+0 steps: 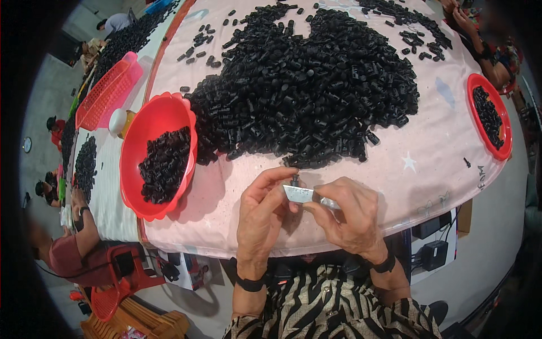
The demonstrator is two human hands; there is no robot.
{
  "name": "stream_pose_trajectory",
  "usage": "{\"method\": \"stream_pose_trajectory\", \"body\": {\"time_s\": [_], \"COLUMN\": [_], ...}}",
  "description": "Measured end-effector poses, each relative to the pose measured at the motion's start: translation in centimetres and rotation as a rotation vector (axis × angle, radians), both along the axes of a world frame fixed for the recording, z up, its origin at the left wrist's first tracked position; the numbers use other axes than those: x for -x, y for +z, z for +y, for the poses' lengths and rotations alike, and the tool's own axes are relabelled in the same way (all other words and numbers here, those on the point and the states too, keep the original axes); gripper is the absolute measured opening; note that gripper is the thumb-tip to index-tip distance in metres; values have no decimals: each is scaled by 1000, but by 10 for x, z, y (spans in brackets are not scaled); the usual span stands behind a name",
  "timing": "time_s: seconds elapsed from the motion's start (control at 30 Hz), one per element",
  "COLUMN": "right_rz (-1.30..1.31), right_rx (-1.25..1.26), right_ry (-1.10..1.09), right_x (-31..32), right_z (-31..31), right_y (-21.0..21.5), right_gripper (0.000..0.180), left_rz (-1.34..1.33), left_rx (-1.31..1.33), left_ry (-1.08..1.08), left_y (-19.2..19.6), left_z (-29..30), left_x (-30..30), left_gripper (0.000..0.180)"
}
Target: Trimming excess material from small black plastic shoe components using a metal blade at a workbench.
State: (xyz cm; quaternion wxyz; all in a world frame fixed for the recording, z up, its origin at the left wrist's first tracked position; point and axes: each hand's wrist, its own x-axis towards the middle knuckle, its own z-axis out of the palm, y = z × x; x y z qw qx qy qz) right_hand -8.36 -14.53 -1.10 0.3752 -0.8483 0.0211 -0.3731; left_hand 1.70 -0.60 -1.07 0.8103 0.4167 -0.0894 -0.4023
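Near the front edge of the table, my left hand (261,212) pinches a small black plastic part (294,179) upright between thumb and fingers. My right hand (351,214) grips a flat silver metal blade (299,194) with a slanted end. The blade lies across, just under the black part, and seems to touch it. Part of the blade is hidden by my right fingers. Just beyond my hands spreads a large heap of similar black parts (316,90).
A red scalloped bowl (129,164) with black parts stands left of the heap, by a jar (119,121) and a pink basket (107,93). A red oval tray (473,107) is at right. Other people (79,254) sit around the tables.
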Motion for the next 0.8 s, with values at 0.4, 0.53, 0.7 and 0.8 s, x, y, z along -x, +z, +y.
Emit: {"method": "stream_pose_trajectory", "body": {"time_s": [0.4, 0.53, 0.7, 0.8], "right_rz": [0, -44, 13, 29], "right_rx": [42, 53, 38, 39], "right_ry": [-27, -22, -5, -11], "right_x": [-2, -2, -1, 0], "right_z": [-1, 0, 0, 0], "right_y": [-1, -2, -1, -2], "right_gripper": [23, 23, 23, 23], "left_rz": [-92, -43, -60, -79], "left_rx": [-63, -48, -3, -23], "left_ry": [6, 57, 63, 76], "left_y": [-2, 0, -3, -4], "left_z": [-2, -2, -1, -1], "left_x": [5, 3, 3, 4], "left_gripper": [26, 26, 27, 27]}}
